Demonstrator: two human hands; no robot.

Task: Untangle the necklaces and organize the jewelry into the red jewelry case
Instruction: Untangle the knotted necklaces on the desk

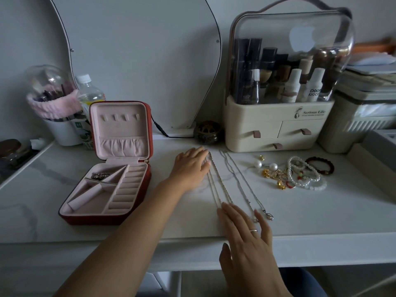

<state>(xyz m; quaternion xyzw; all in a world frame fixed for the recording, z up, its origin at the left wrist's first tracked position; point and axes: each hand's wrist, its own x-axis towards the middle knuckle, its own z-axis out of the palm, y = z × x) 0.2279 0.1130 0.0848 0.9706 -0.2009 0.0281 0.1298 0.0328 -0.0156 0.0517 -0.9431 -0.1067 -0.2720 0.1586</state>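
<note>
The red jewelry case (140, 190) lies open at the left, its pink-lined lid upright; a small dark metal piece (100, 175) sits in its back compartment. Two silver necklaces lie stretched out on the white tabletop: one chain (220, 183) in the middle, another chain (240, 181) to its right with a pendant at its near end. My left hand (190, 168) rests flat with straight fingers on the far end of the middle chain. My right hand (246, 239) lies flat at the near ends, its fingertips touching the chains. A pile of bracelets, pearl earrings and gold pieces (297, 174) sits further right.
A cream cosmetics organizer (276, 125) with a clear dome stands behind the necklaces. A small dark round pot (207, 132) and a black cable sit near the mirror base. A brush cup (62, 129) and a bottle stand behind the case. The table's front edge runs under my right hand.
</note>
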